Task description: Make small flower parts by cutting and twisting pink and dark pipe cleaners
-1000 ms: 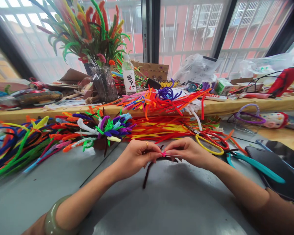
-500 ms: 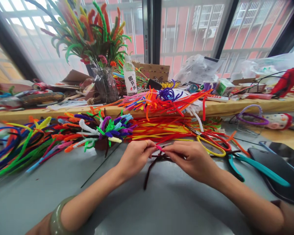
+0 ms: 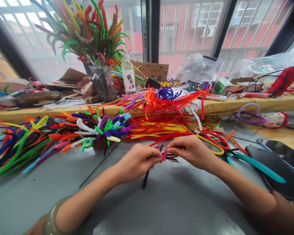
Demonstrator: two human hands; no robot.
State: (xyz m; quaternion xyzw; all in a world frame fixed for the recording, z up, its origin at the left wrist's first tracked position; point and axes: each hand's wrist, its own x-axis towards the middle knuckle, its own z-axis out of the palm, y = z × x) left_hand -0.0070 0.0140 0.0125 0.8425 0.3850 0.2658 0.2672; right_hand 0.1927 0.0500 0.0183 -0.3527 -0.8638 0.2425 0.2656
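A short pink pipe cleaner (image 3: 164, 154) stands between my two hands, bent at its lower end. My left hand (image 3: 139, 162) pinches that lower end between thumb and fingers. With thumb and forefinger, my right hand (image 3: 189, 150) grips the upper end. Dark brown pipe cleaners (image 3: 145, 179) lie on the grey table (image 3: 176, 202) behind and below the fingers, partly hidden by my left hand. Scissors with red and yellow handles (image 3: 219, 150) rest just beyond my right hand, and teal-handled pliers (image 3: 261, 167) lie to its right.
Red and yellow pipe cleaners (image 3: 159, 129) are heaped behind the hands. Mixed-colour bunches (image 3: 107, 129) fill the left side. Two phones (image 3: 271, 163) lie at the right. On the raised shelf (image 3: 222, 105) stand a glass vase (image 3: 103, 85) of pipe-cleaner flowers and a bottle (image 3: 128, 75).
The pink pipe cleaner has turned from nearly level to upright and bent. My right hand has risen slightly, while my left has dropped a little and moved right.
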